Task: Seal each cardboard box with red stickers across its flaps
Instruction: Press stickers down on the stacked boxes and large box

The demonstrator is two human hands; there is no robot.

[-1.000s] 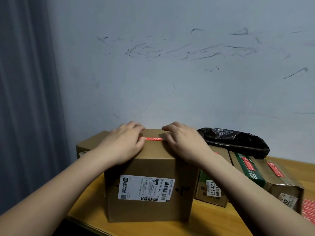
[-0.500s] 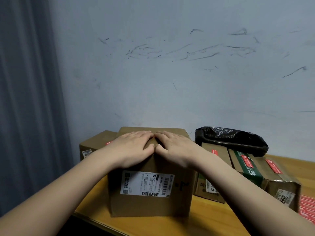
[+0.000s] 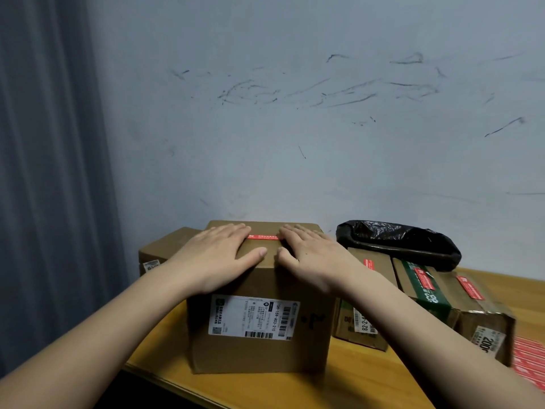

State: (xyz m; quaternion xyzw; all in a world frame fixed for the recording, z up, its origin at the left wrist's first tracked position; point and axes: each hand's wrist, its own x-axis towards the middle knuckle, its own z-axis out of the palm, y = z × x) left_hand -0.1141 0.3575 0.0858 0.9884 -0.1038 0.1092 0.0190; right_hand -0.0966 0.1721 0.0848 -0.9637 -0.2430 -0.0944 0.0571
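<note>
Your left hand (image 3: 218, 255) lies flat, palm down, on the top of the tall brown cardboard box (image 3: 259, 329) in front of you, fingers straight and together, thumb stretched toward the middle of the top. Your right hand (image 3: 309, 255) mirrors it on the other half of the top, also flat with straight fingers, holding nothing. The two thumbs are close but apart.

Between your fingertips a narrow red sticker strip (image 3: 263, 237) lies across the top of the box near its far edge; both ends run under your fingers. The box stands upright on the yellow wooden table (image 3: 368, 376), with a white printed shipping label (image 3: 253, 317) on the face toward you.

Behind the box on the left sits a second plain brown carton (image 3: 165, 249). Just beside it on the right is a low brown carton (image 3: 380, 264) with a red sticker on top, and further right a carton with a green printed band (image 3: 427, 290) and red stickers. A crumpled black plastic bag (image 3: 398, 240) rests on those cartons against the pale scuffed wall (image 3: 295, 128). A sheet of red stickers (image 3: 529, 361) lies at the right edge of the table.
</note>
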